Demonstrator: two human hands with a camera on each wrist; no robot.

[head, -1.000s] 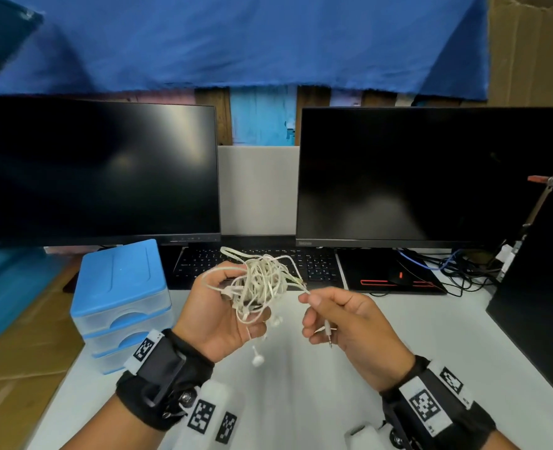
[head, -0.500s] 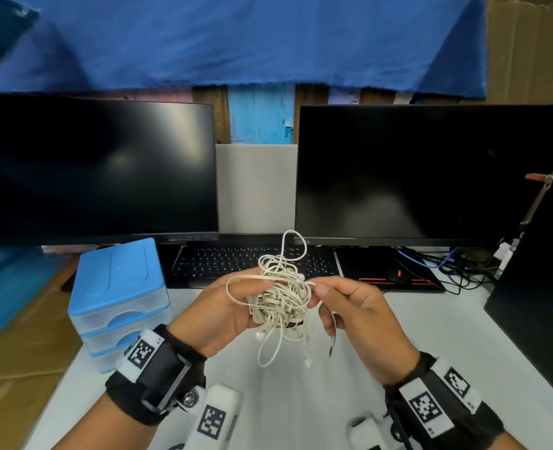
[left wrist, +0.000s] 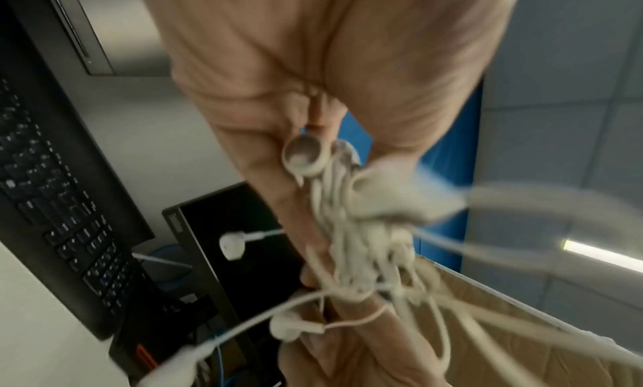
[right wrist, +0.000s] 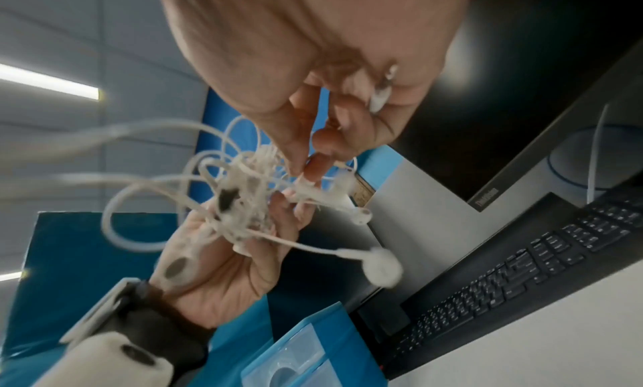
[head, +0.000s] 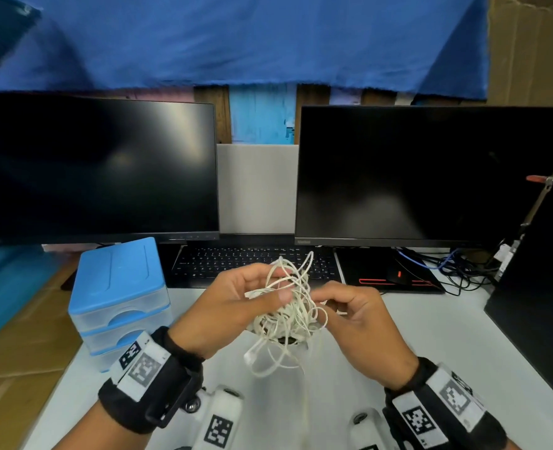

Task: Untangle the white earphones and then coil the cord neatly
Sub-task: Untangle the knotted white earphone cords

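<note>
Head view: the white earphones are a loose knot of thin, rubbery cord, loops sticking out on every side, held in the air above the desk between both hands. The left hand cradles the bundle with its fingers curled around the strands, thumb pressed on top. The right hand pinches a strand at the bundle's right edge, fingers bent narrow; the right wrist view shows the metal plug tucked against its palm. Smooth, rounded earbuds dangle on short lengths below the tangle.

Against half a second ago, the hands have closed in so the right fingertips are inside the knot, and the long loop that hung under the bundle is now shorter and bunched.

The desk is plain matte white. Behind the hands lies a black keyboard, flanked by two dark glossy monitors. A blue-topped translucent plastic drawer unit stands at the left; black and blue cables pile up at the right. Blue cloth hangs across the wall above.
</note>
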